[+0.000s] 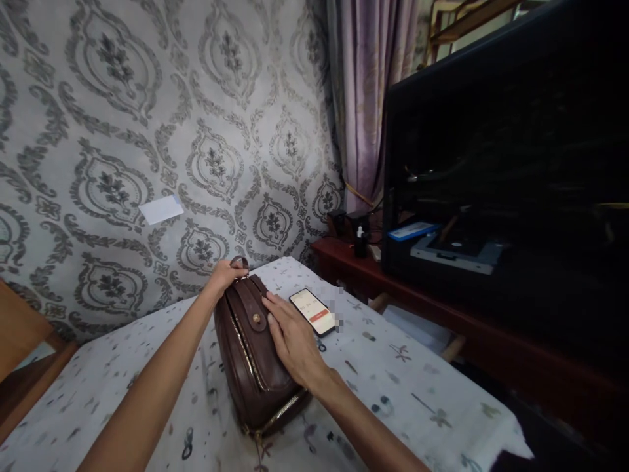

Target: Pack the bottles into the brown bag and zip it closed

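A dark brown leather bag [253, 367] lies on the patterned white cloth [393, 400], with gold zips along its top and near end. A round gold stud fastens a flap on its upper face. At the far end my left hand [227, 274] is closed on the bag beside a small strap loop [239, 261]; its fingertips are partly hidden. My right hand [295, 337] rests along the bag's right side, fingers stretched out against the leather. Just right of that hand, a phone [314, 313] with a lit screen lies on the cloth.
On the right, a large black television [501, 164] stands on a red-brown wooden cabinet [344, 259], which also bears a small dark bottle [360, 244]. Below is an open drawer [417, 328]. Wallpaper backs the cloth-covered surface; a wooden furniture piece [24, 334] stands left.
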Action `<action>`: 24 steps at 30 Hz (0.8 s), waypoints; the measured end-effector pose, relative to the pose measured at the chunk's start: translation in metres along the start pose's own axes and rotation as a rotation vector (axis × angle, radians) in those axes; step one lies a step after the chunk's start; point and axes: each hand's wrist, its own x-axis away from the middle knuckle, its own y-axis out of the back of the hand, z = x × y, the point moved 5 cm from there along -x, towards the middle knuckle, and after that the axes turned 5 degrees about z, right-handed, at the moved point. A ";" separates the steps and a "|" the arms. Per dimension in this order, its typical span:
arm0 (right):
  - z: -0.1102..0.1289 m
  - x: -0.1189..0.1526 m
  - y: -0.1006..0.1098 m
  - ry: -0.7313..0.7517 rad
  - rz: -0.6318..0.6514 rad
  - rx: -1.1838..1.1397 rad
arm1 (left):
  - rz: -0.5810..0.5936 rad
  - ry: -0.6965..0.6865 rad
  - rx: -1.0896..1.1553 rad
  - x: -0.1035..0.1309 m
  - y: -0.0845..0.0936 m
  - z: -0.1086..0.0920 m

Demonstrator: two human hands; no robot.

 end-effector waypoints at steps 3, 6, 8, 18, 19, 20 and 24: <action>0.002 -0.002 0.000 -0.003 0.017 0.038 | 0.055 0.037 -0.049 0.006 0.001 -0.003; 0.004 -0.003 0.001 -0.006 0.026 0.058 | 0.079 0.036 -0.063 0.013 0.002 -0.008; 0.004 -0.003 0.001 -0.006 0.023 0.061 | 0.096 0.029 -0.059 0.018 0.001 -0.013; 0.003 -0.003 0.000 0.011 -0.001 0.049 | 0.173 -0.043 0.066 0.042 -0.006 -0.032; 0.002 -0.002 0.000 0.014 -0.004 0.041 | 0.179 -0.044 0.071 0.042 -0.006 -0.033; 0.001 -0.002 0.000 0.017 -0.008 0.030 | 0.183 -0.042 0.073 0.042 -0.006 -0.034; -0.003 0.003 0.001 0.031 -0.043 -0.032 | 0.164 -0.030 0.060 0.040 0.002 -0.030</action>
